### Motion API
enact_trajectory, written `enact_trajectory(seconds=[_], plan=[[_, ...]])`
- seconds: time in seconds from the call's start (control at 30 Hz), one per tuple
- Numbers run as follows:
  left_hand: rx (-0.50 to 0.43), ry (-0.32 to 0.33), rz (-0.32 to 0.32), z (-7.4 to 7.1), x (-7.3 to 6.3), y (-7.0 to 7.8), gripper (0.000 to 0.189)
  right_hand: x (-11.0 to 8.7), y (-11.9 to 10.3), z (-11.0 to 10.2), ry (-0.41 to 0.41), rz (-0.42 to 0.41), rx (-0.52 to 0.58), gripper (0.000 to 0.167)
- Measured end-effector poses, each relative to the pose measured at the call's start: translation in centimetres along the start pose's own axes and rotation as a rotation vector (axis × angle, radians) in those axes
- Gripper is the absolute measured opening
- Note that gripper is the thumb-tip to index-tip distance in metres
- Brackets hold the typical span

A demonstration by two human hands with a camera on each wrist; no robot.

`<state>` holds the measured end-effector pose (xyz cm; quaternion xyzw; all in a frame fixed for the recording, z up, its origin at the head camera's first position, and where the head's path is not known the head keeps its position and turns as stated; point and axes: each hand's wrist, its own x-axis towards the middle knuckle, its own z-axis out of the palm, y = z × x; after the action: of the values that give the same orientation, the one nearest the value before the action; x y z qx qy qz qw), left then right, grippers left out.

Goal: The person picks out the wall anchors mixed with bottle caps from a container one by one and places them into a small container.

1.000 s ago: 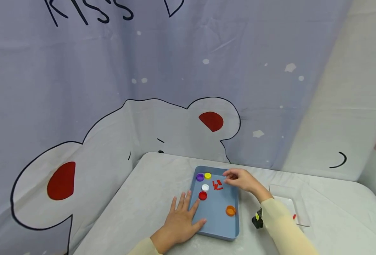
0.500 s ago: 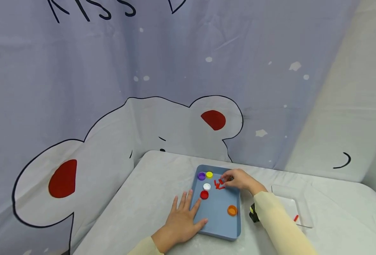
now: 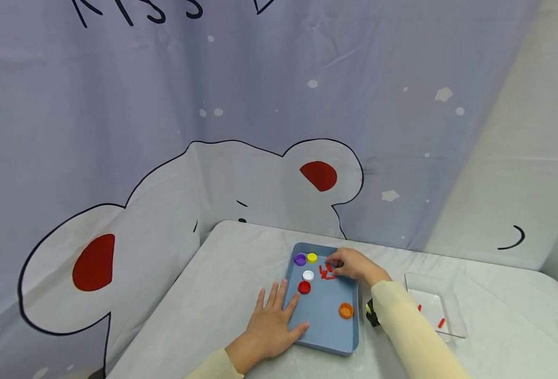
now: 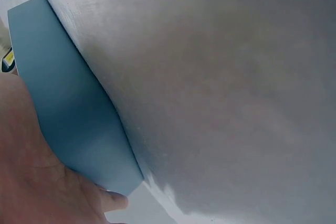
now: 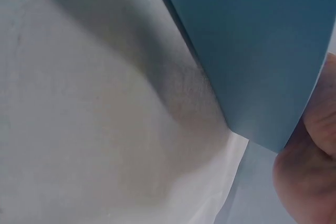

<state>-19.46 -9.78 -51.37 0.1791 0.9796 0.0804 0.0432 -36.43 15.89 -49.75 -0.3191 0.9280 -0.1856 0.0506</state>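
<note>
A blue-grey tray (image 3: 323, 329) lies on the white-covered table. My left hand (image 3: 271, 326) rests spread over its left edge, fingers straight; in the left wrist view the palm (image 4: 31, 166) is against the tray's outer wall. Inside the tray, several small red sticks (image 3: 326, 277) lie in a loose cluster. My right hand (image 3: 353, 263) reaches over the tray's far right side, thumb and index finger apart on either side of one red stick (image 3: 328, 267). In the right wrist view, the heel of that hand (image 5: 302, 182) is beside the tray wall.
Purple (image 3: 300, 259), yellow (image 3: 312, 258), white (image 3: 308, 276) and red (image 3: 304, 287) round caps sit in the tray's left part. An orange cap (image 3: 346, 310) lies near its right side. A clear square box (image 3: 456, 308) with red sticks stands right of the tray, partly behind my sleeve.
My right hand has moved left and lower, from the tray's right edge to the red sticks. The left hand keeps its place. My sleeve now uncovers more of the clear box.
</note>
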Motion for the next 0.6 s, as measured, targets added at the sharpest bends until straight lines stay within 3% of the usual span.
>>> enact_trajectory(seconds=[0.37, 0.6], plan=[[0.006, -0.004, -0.018, 0.01, -0.08, 0.13, 0.080, -0.02, -0.46, -0.07, -0.008, 0.040, -0.015, 0.024], [-0.010, 0.019, 0.003, 0.31, 0.09, -0.05, 0.079, -0.10, -0.47, 0.01, 0.013, 0.038, -0.011, 0.020]])
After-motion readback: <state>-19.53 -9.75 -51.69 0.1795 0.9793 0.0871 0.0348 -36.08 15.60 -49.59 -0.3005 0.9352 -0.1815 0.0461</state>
